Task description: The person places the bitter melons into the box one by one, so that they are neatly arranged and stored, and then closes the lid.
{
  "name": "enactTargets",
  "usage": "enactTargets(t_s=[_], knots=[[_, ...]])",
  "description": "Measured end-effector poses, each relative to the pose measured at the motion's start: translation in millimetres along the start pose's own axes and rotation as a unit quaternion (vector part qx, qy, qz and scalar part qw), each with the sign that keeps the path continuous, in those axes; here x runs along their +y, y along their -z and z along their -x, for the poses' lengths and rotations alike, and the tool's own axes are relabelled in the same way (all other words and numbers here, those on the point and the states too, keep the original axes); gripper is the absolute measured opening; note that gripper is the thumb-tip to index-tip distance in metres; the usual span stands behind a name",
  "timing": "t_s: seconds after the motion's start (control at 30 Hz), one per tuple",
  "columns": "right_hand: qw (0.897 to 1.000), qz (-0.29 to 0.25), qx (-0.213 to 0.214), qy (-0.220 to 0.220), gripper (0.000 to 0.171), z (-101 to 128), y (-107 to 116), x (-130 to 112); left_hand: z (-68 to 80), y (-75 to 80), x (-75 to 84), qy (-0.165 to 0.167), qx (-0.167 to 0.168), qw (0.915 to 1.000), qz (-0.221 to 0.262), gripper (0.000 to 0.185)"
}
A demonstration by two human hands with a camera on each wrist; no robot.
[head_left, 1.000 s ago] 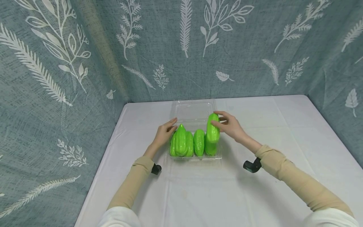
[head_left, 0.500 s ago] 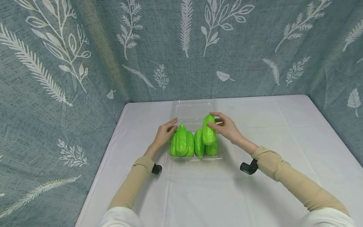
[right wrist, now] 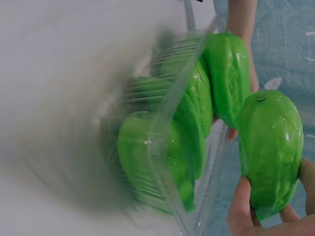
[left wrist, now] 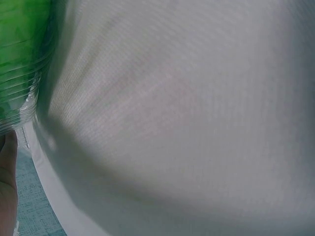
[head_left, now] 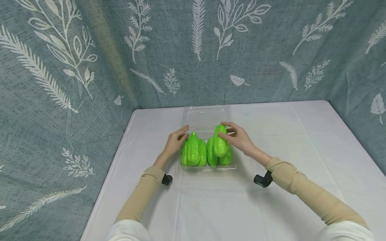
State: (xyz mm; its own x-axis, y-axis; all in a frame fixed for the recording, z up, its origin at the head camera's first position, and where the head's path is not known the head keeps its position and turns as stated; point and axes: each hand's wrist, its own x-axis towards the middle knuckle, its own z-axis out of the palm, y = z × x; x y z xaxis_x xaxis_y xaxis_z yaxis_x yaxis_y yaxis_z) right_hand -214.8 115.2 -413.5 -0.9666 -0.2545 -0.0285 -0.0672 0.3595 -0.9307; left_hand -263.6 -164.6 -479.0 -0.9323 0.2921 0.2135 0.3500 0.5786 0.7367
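Note:
In the head view my right hand (head_left: 239,137) grips a bright green bitter melon (head_left: 220,140) by its far part, thumb on the near side and fingers behind. The melon hangs tilted over two others in the right half of a clear plastic clamshell box (head_left: 224,167). The right wrist view shows the held melon (right wrist: 270,150) above the box wall. My left hand (head_left: 174,143) rests at the box's left far side, fingers fairly straight. Beside it lies a group of melons (head_left: 193,149), one on top. In the left wrist view a finger (left wrist: 7,172) reaches the ribbed box wall.
The box's clear lid (head_left: 206,117) lies folded back behind it on the white-covered table (head_left: 211,207). A patterned blue-green curtain (head_left: 169,40) stands behind the table and at its sides. Black wrist cameras (head_left: 263,180) sit on both wrists.
My right hand has carried the melon left and down, from over the rightmost melon to overlapping the one beside it. My left hand has stayed at the box.

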Motion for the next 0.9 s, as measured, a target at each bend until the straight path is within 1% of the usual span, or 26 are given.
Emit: enactTargets(t_s=[0.33,0.6,0.9], knots=[[1.000,-0.002,-0.008,-0.007,0.057,0.7,-5.4,9.9,-0.4,-0.7,-1.4,-0.004,0.002,1.0000,-0.002,0.042],[1.000,-0.001,-0.011,-0.003,0.058,2.1,-8.0,14.6,-1.4,-1.2,-2.2,0.003,0.002,1.0000,0.002,0.042],[1.000,0.007,-0.010,-0.011,0.058,3.8,-11.1,15.5,-0.9,-1.1,-0.8,0.008,0.002,1.0000,0.003,0.042]])
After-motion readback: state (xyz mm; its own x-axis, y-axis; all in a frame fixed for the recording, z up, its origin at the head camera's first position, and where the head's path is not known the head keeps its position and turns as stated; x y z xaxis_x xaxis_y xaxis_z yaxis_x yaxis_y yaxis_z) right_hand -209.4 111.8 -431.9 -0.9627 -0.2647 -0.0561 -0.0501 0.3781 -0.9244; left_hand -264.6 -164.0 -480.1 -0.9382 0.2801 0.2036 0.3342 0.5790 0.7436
